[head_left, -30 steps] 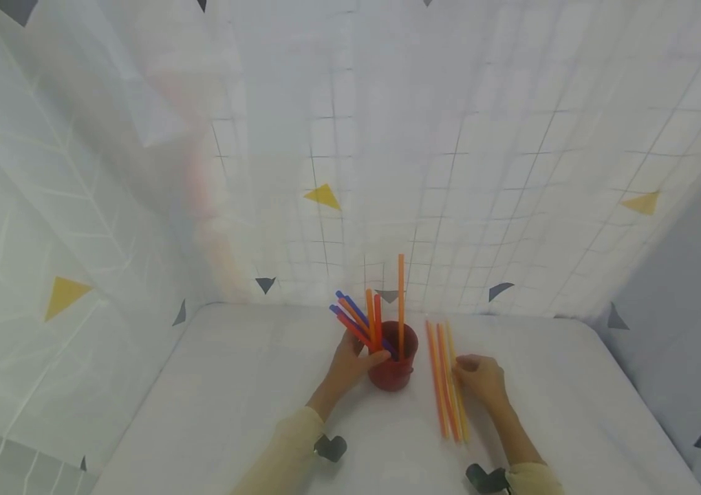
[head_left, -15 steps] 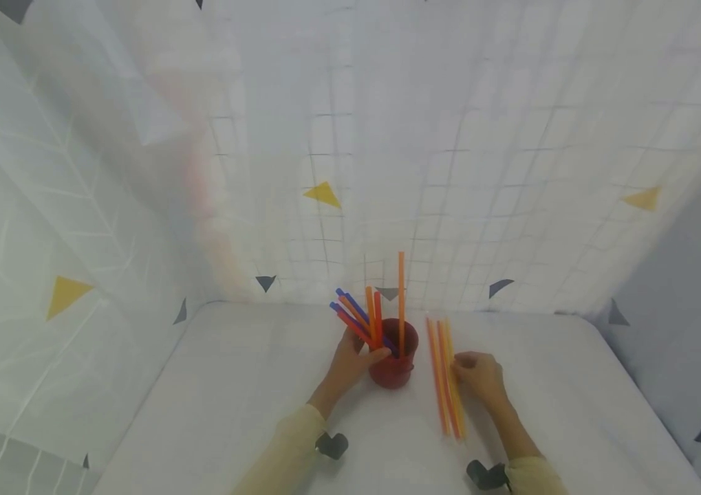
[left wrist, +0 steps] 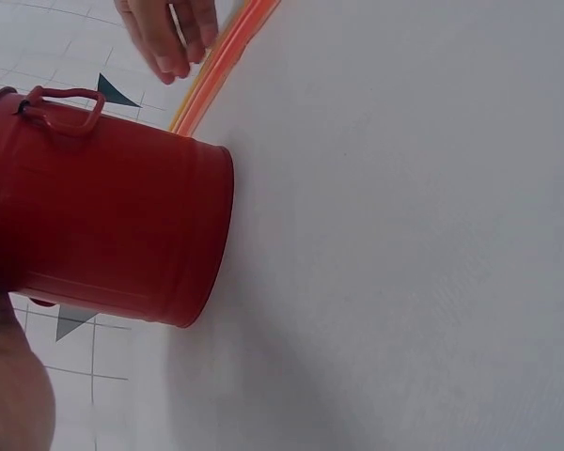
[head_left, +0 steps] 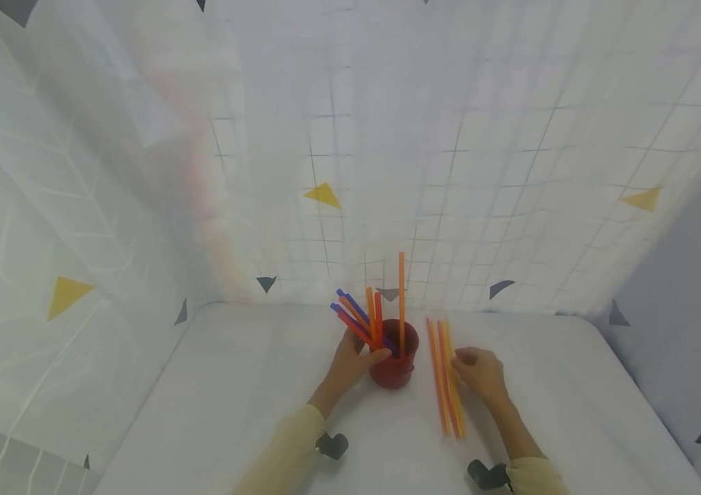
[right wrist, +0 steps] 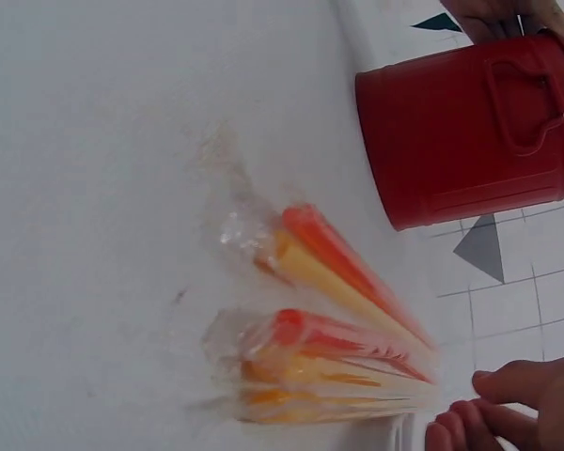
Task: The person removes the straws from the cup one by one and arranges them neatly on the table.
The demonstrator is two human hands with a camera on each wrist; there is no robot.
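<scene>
My left hand (head_left: pixel 347 364) grips the rim of a small red metal bucket (head_left: pixel 391 375), its thumb over the near side. Red, blue and orange straws (head_left: pixel 371 316) lean left inside it, while a taller orange straw (head_left: pixel 402 295) stands upright. To the right, a bundle of red, orange and yellow straws (head_left: pixel 448 378) lies on the table; clear plastic film shows around the straws (right wrist: pixel 338 338) in the right wrist view. Beside the bundle's right side is my right hand (head_left: pixel 483 375), fingers loosely bent. Nothing is visibly held in the right hand (left wrist: pixel 174 33).
A white cover lies over the table (head_left: pixel 232 385). Behind it rises a pale grid-marked sheet (head_left: pixel 375 172) with yellow and grey triangles. Dark wrist mounts (head_left: pixel 333 447) sit at the sleeve cuffs. The bucket's side carries a wire handle (left wrist: pixel 66 111).
The rightmost yellow straw of the bundle has shifted left, closer to the others. My right hand has moved slightly upward along the bundle. The left hand and bucket stay put.
</scene>
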